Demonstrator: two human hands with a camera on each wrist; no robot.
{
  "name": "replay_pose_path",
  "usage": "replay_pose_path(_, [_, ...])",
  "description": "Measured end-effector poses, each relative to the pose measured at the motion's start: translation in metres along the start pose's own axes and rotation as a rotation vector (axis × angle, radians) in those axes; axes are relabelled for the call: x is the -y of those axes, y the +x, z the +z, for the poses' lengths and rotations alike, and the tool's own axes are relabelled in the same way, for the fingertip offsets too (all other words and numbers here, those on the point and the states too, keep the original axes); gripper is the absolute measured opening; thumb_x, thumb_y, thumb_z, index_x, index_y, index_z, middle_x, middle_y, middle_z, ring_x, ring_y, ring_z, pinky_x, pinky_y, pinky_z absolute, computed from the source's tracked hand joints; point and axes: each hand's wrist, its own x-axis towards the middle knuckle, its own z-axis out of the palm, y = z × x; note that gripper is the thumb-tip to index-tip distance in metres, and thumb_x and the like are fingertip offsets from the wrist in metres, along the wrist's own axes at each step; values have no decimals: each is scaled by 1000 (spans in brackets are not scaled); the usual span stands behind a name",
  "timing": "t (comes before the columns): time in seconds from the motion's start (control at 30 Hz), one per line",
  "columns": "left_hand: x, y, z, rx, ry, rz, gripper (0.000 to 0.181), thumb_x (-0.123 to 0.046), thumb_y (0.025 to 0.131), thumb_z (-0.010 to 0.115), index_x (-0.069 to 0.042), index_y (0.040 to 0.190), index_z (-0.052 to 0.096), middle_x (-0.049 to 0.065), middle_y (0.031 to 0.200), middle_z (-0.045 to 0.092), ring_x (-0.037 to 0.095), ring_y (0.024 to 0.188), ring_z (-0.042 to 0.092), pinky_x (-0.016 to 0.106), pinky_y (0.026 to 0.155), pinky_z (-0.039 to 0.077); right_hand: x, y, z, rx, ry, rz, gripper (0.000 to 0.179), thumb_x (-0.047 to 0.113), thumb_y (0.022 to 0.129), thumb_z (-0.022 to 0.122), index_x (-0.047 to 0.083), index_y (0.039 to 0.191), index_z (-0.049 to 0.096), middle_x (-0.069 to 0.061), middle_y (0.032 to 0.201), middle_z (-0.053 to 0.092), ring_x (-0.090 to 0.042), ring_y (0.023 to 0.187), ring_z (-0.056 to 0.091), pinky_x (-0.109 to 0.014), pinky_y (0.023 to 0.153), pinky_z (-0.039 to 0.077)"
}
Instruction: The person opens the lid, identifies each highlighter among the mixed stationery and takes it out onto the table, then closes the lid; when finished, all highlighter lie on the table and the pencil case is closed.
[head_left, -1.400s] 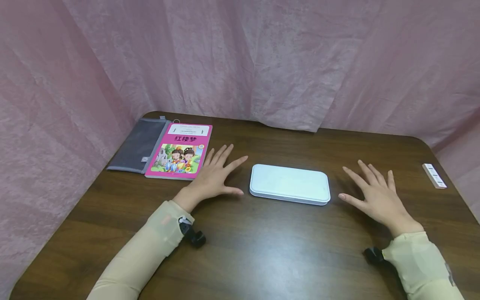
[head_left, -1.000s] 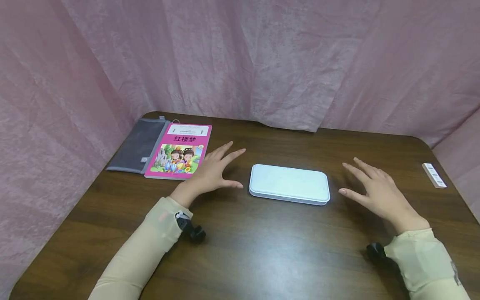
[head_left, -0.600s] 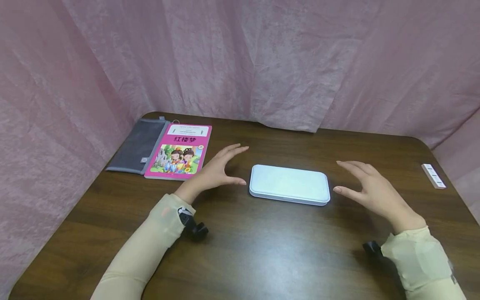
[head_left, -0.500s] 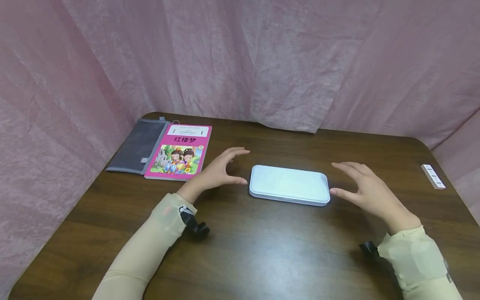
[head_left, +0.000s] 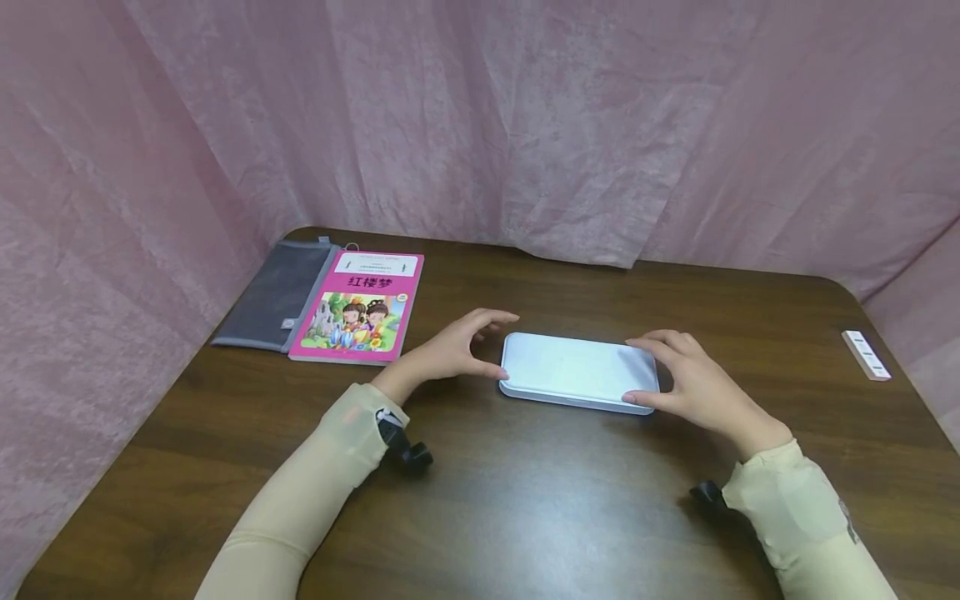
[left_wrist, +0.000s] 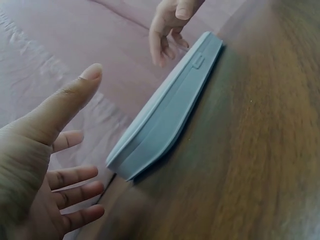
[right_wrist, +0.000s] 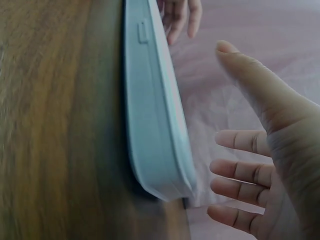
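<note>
A flat, pale-blue pencil case [head_left: 566, 367] with rounded corners lies closed on the table. A small clasp shows on its front side in both wrist views. My left hand [head_left: 450, 350] is at the left end of the case, fingers apart from the thumb. In the left wrist view the left hand [left_wrist: 55, 150] holds nothing and a gap separates it from the case. My right hand [head_left: 697, 383] reaches over the right end in the head view, thumb in front and fingers behind. In the right wrist view the right hand [right_wrist: 270, 150] also stands clear of the case.
A pink book [head_left: 360, 308] with an illustrated cover lies at the left, partly over a grey mesh pouch [head_left: 270, 292]. A small white block [head_left: 866, 355] with dark marks sits near the table's right edge. A pink curtain [head_left: 480, 125] hangs behind the brown table [head_left: 480, 517].
Both hands have moved inward towards the pencil case, the right one farther, and now lies over its right end in the head view. Their fingers have drawn together. The case has stayed in place.
</note>
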Motion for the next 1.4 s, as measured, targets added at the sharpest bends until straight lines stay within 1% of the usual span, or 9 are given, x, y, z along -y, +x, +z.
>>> replay_pose_path(0.13, [-1,5,4,32,35,-7,81,-26,73,84,-13,142,44,8,143,47,24,128,46,41,110,40,1,8,8,-6,-10,-19,80,52,74,77,8,136,51,-15,135,48,-33,122,40,-56,98,40])
replay_pose_path(0.27, [0,9,7,54,77,-13,81,-32,73,84,-16,142,45,2,143,48,19,129,45,39,112,38,1,14,16,-4,-27,-28,85,54,72,78,8,137,50,-17,136,48,-35,123,40,-57,99,38])
replay_pose_path(0.43, [1,10,11,74,144,-14,85,-37,71,85,-17,143,44,2,145,47,19,135,42,41,115,34,2,18,24,19,-40,-29,92,59,70,77,8,140,48,-16,138,48,-35,126,40,-58,104,33])
replay_pose_path(0.53, [2,10,13,96,201,-35,90,-41,70,85,-18,145,41,3,147,45,21,137,40,43,115,33,3,19,27,39,-47,-31,97,64,69,75,7,141,46,-16,139,48,-34,127,40,-58,106,30])
replay_pose_path(0.6, [1,10,14,113,228,-65,95,-44,69,84,-19,147,37,4,149,42,22,139,37,45,116,31,3,20,28,46,-53,-34,99,65,68,74,6,142,45,-16,139,48,-34,128,40,-58,107,29])
replay_pose_path(0.73, [-1,9,14,140,272,-96,102,-48,68,84,-17,150,32,7,153,37,25,142,32,49,118,26,5,21,30,35,-70,-43,100,63,67,76,4,142,44,-17,138,49,-34,127,41,-59,107,29])
replay_pose_path(0.97, [7,11,21,98,354,-42,102,-49,66,85,-12,147,35,7,148,43,23,138,37,47,116,28,3,22,33,17,-104,-53,101,63,66,77,5,141,45,-16,137,51,-34,126,43,-57,107,30])
replay_pose_path(1.23, [12,10,26,26,324,-25,97,-47,65,86,-13,144,40,3,145,49,22,136,40,46,114,31,3,24,34,-19,-129,-78,97,58,65,80,4,138,49,-15,134,54,-32,122,45,-53,104,37])
replay_pose_path(1.4, [14,9,28,8,323,-6,96,-46,65,86,-13,144,41,3,145,50,21,135,42,45,113,32,1,25,36,-45,-125,-97,94,58,63,81,4,135,52,-15,132,56,-31,119,47,-53,102,39])
